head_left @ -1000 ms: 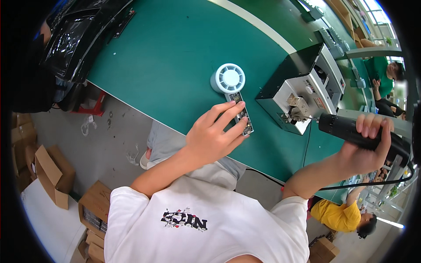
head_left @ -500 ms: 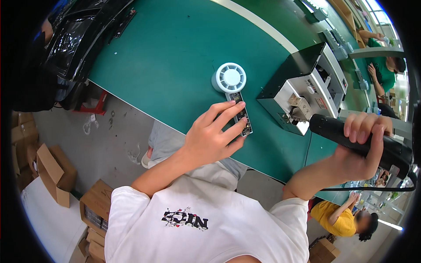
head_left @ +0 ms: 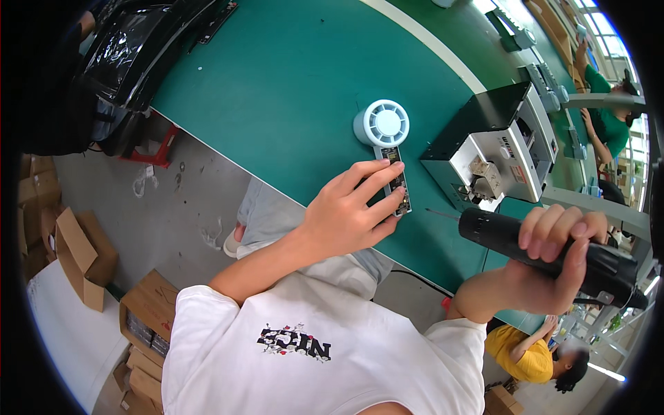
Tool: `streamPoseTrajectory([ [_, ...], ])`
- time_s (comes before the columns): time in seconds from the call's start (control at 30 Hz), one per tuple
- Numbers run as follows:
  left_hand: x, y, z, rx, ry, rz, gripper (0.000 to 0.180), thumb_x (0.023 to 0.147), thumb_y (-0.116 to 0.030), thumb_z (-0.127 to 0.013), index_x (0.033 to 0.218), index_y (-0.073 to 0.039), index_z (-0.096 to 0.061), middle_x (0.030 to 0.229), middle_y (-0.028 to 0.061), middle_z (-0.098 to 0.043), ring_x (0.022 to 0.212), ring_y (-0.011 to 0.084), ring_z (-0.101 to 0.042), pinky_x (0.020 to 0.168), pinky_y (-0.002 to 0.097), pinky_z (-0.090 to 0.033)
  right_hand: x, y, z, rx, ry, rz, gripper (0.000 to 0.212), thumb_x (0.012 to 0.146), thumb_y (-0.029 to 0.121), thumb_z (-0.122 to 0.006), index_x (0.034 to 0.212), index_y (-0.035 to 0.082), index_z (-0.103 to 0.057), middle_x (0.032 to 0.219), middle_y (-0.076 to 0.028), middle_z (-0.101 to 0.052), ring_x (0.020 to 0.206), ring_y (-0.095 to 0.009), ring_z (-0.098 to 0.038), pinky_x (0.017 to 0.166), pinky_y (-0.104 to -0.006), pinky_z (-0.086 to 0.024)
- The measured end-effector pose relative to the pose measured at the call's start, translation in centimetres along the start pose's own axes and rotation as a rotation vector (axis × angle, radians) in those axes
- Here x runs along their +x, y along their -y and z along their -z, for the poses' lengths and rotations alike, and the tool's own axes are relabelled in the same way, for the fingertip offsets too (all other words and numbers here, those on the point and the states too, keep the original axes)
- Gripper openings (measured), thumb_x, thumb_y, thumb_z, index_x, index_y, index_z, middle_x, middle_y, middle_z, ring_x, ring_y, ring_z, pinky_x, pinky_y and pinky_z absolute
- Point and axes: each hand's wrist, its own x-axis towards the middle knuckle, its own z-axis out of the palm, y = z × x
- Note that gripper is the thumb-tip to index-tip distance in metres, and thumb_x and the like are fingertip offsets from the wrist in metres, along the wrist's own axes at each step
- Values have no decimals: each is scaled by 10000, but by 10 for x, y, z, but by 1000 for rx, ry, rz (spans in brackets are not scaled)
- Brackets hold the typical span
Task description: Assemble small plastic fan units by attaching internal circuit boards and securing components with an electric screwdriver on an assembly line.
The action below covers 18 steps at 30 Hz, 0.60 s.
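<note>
Green matting covers a long worktable (head_left: 277, 97) in a busy workshop, with open cardboard boxes (head_left: 79, 256) on the floor to the left and co-workers in yellow (head_left: 522, 351) and green (head_left: 612, 128) off to the right. On the worktable, near its front edge, lies a pale blue handheld fan (head_left: 387, 123), its round grille facing up and its handle pointing back toward the person. Along that handle a dark circuit board (head_left: 393, 156) lies bare, with no cover over it. The left hand (head_left: 349, 211) is laid across the handle, fingers spread apart, tips resting on the board and its edges rather than wrapped round it. The right hand (head_left: 553, 252) has its fingers curled firmly around a black electric screwdriver (head_left: 487, 232), whose thin bit (head_left: 443, 214) points at the handle's lower end without touching it. Just beyond stands a boxy screw feeder (head_left: 515, 162), well clear of the bit. Judging by this, the work is partway: the fan is placed and steadied, while driving at that lower end and closing the handle appear undone. Whether the bit carries a screw, or any screws already sit in the board, is too small to tell.
</note>
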Motion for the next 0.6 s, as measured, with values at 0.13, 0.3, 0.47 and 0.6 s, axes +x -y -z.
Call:
streamPoseTrajectory([
  [0.13, -1, 1, -1, 6, -7, 3, 324, 627, -146, -768, 934, -73, -697, 1213, 83, -622, 1069, 267, -588, 771, 330, -556, -4, -11, -19, -6, -65, 20, 208, 867, 87, -584, 969, 10, -420, 645, -79, -482, 529, -160, -470, 510, -313, -449],
  [0.3, -1, 1, -1, 10, -2, -1, 312, 639, -152, -771, 931, -74, -696, 1214, 84, -622, 1067, 269, -590, 763, 333, -554, -7, -17, -23, 2, -85, -10, 221, 845, 75, -621, 936, 12, -430, 643, -83, -490, 518, -156, -469, 503, -314, -453],
  [0.47, -3, 2, 2, 24, 3, -2, 280, 669, -158, -746, 928, -68, -692, 1207, 103, -616, 1082, 264, -582, 774, 336, -554, -9, -21, -26, 10, -45, -26, 231, 835, 55, -639, 936, 19, -434, 640, -81, -501, 511, -157, -473, 504, -317, -461],
  [0.6, 0, 0, 0, 5, 4, 1, 313, 644, -163, -775, 933, -75, -696, 1212, 86, -621, 1065, 271, -588, 764, 333, -551, -10, -18, -25, -15, -74, -44, 244, 830, 57, -664, 928, 29, -442, 627, -73, -503, 509, -157, -477, 506, -316, -464],
])
